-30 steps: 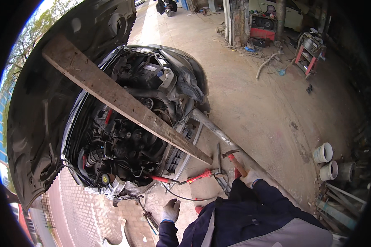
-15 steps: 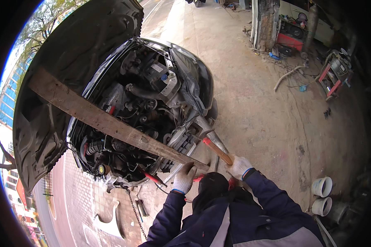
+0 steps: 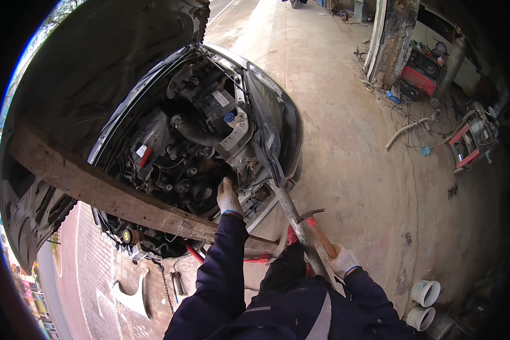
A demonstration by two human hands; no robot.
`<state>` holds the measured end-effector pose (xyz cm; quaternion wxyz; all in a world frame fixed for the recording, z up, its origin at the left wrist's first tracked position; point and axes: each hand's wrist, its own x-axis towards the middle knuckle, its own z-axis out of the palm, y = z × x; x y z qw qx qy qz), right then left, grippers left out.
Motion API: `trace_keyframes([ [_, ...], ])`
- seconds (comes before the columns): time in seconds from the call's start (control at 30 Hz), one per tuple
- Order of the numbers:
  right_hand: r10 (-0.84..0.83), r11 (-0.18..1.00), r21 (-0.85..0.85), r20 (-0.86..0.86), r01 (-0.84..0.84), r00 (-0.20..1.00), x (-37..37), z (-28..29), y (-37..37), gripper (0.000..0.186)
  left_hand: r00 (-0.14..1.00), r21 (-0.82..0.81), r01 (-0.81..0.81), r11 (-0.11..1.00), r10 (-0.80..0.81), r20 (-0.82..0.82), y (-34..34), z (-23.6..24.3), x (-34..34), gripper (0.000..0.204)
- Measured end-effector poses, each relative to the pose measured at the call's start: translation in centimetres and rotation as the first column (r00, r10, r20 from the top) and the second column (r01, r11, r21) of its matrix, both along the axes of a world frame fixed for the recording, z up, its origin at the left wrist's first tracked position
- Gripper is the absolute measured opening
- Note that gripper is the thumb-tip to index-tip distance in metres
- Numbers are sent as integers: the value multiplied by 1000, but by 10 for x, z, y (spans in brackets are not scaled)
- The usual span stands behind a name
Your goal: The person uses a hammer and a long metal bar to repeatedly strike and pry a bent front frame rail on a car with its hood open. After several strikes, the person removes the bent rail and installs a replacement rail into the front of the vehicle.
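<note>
My right hand [image 3: 343,260], in a white knit glove, is closed round the wooden handle of a hammer [image 3: 323,238]. The handle is red near the dark steel head, which lies over a grey metal pole [image 3: 288,205]; whether they touch I cannot tell. My left hand [image 3: 229,197], gloved too, reaches over the front edge of the engine bay [image 3: 192,164] with fingers stretched forward. Nothing shows in it, though the fingertips are hard to make out against the dark parts. A long brown board [image 3: 113,187] slants across the bay from the raised hood [image 3: 96,68] toward my legs.
A headlamp [image 3: 272,96] sits at the car's right front corner. Red metal parts [image 3: 258,259] lie by my feet. A chain [image 3: 167,289] and a white curved panel [image 3: 133,294] are at the lower left. White buckets [image 3: 425,293] stand at the lower right, a red-framed machine [image 3: 473,139] farther off.
My left hand has left the board's near end and moved forward to the engine bay's front edge. The hammer, still in my right hand, has come lower and to the right. The view has shifted.
</note>
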<state>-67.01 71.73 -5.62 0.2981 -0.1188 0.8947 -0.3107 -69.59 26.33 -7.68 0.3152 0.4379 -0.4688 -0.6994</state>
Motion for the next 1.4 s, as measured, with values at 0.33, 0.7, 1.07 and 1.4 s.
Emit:
trace_keyframes([
  [0.33, 60, 982, -170, -140, -84, 988, -143, 112, -97, 56, 992, -7, -34, 999, 33, -125, -99, -19, -117, 76],
  [0.7, 160, 951, -281, 84, -131, 983, -208, 121, -206, 38, 986, -75, -109, 991, 118, 121, -100, -28, -112, 73],
  [1.07, 208, 879, -317, -414, -355, 886, -222, 110, -282, 35, 969, -287, -64, 956, 129, 212, -94, -35, -100, 85],
  [1.4, 423, 861, -151, -320, -486, 848, -264, 102, -321, 36, 947, -94, -251, 963, 265, 183, -86, -41, -107, 91],
])
